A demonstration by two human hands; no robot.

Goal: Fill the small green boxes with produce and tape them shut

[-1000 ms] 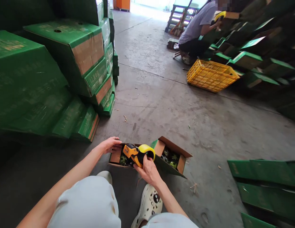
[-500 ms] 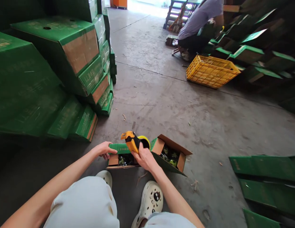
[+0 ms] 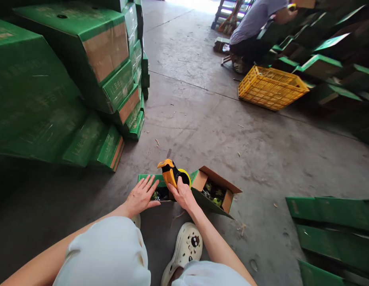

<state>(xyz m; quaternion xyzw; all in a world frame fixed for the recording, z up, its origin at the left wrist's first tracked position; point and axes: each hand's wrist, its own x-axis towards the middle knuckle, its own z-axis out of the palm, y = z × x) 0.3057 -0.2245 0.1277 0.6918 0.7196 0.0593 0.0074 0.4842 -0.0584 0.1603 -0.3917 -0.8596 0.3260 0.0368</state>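
My right hand (image 3: 182,193) is wrapped round an orange and black tape dispenser (image 3: 170,174) with a yellow-edged roll of tape on it. Below the dispenser sits a green cardboard box (image 3: 159,181), its top not closed, with dark plastic and some green produce showing inside. Across the left end of this box lies my left hand (image 3: 143,196), fingers stretched and spread, holding nothing. Close on the right stands a second box (image 3: 199,181) with raised flaps, tilted in view, with green produce in clear wrapping inside.
Stacked green cartons (image 3: 104,51) rise at the left. A yellow plastic crate (image 3: 272,88) stands at the upper right, near a crouching person (image 3: 256,28) beside more green boxes. Flat green cartons (image 3: 333,212) lie at the lower right. Wooden pallets (image 3: 229,14) lean far back.
My left hand has gone from gripping the box's left end to lying flat over it with spread fingers. The tape dispenser stays in my right hand above the box. The view has shifted slightly.
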